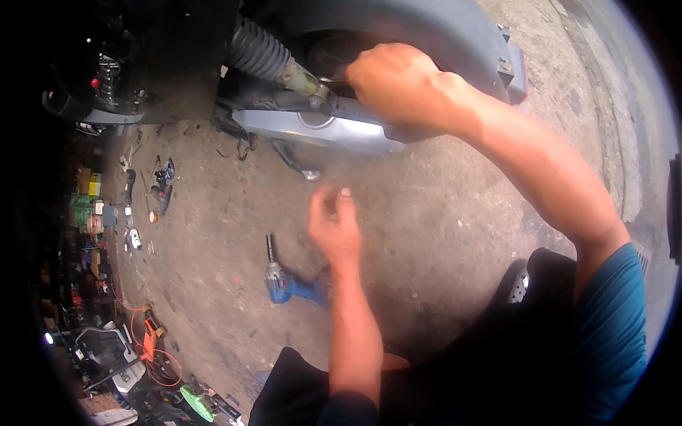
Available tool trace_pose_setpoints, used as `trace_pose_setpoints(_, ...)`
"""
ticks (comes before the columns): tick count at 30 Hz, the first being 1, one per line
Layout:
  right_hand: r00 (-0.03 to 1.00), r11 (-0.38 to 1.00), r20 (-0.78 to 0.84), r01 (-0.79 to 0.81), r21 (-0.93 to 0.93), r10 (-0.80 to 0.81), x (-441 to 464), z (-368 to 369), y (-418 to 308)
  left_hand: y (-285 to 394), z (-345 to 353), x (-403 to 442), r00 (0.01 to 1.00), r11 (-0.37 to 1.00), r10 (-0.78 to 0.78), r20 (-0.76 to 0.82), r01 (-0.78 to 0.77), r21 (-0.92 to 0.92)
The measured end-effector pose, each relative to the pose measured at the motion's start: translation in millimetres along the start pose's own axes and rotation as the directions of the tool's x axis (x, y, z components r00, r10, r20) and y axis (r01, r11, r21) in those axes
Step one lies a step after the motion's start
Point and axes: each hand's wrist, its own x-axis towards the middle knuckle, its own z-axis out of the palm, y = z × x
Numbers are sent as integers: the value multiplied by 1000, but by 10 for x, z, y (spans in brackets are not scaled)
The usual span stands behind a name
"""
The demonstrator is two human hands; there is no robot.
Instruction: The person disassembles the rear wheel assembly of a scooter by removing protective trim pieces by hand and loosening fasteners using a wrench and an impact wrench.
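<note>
My right hand (401, 82) is closed in a fist beside the wheel, above the arm of a scooter or motorcycle. Its fingertips are turned away, so whatever they grip is hidden. Just left of it, a shock absorber (298, 77) with a black ribbed boot meets its lower mount. A silver cover (334, 131) runs below. My left hand (335, 224) hovers over the floor, fingers loosely curled and thumb apart, with nothing visible in it. Beneath it lies a blue cordless impact wrench (284, 284) with a long socket.
The black rear fender (433, 35) curves over the wheel. A black lever-like part (295, 160) hangs below the silver cover. Several tools (162, 188) lie on the concrete floor (440, 234) at left. An orange cable (167, 383) and more clutter sit lower left.
</note>
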Motion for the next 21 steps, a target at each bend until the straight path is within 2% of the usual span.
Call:
trace_pose_setpoints(1,998,999,49,-47,23,46,-8,-17,-16,-30,-13,13,1000,1000,-3,-6,3,-1)
trace_pose_setpoints(4,998,998,39,-57,-20,58,-25,174,7,-63,-15,50,1000,1000,12,-28,-12,0)
trace_pose_setpoints(7,987,997,-158,-46,-66,35,-81,344,3,-72,4,150,994,996,86,-62,-84,31)
trace_pose_setpoints(9,998,999,-58,-20,-43,18,-48,302,57,-78,13,215,987,989,140,-82,-136,60)
trace_pose_setpoints(10,1000,1000,-6,-12,-27,12,-39,278,64,-64,8,216,993,994,99,-70,-96,44)
trace_pose_setpoints(12,999,999,-6,-37,-20,37,-46,291,45,-13,9,213,999,1000,20,-46,-19,15)
trace_pose_setpoints(15,999,999,-25,-46,-12,46,-67,316,52,21,32,206,998,999,38,-40,-37,21)
trace_pose_setpoints(18,998,998,-51,-45,50,47,-67,334,60,81,91,347,988,993,121,-95,-120,21)
trace_pose_setpoints(21,994,993,-42,-93,77,96,-65,320,72,394,113,630,990,992,74,-119,-86,-97)
